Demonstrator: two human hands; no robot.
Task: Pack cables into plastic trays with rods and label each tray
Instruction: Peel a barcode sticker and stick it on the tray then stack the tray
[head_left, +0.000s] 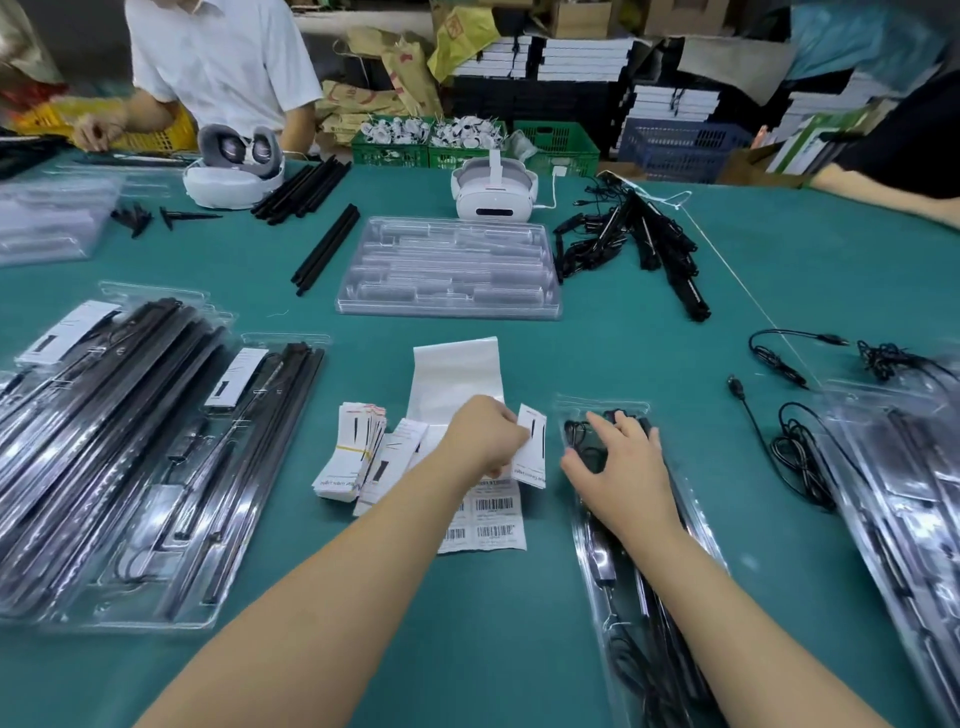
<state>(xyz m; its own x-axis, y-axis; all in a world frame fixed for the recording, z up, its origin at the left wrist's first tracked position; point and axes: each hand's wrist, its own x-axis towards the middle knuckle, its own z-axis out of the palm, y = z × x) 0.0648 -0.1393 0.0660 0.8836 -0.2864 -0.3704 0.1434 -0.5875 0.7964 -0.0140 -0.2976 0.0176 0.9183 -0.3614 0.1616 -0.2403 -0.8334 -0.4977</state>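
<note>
One card (531, 446), pinched in the left hand (485, 432), sits just left of the tray (691, 525); the right hand (621, 467) presses, fingers spread, on its far end.

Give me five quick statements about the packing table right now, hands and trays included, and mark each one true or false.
1. The left hand pinches a white label card. True.
2. The right hand rests on a packed tray holding black cables. True.
3. The clear tray in the middle of the table is full of rods. False: it looks empty.
4. The barcode sticker sheet lies on the table beneath the left hand. True.
5. The table cover is red. False: it is teal green.
</note>
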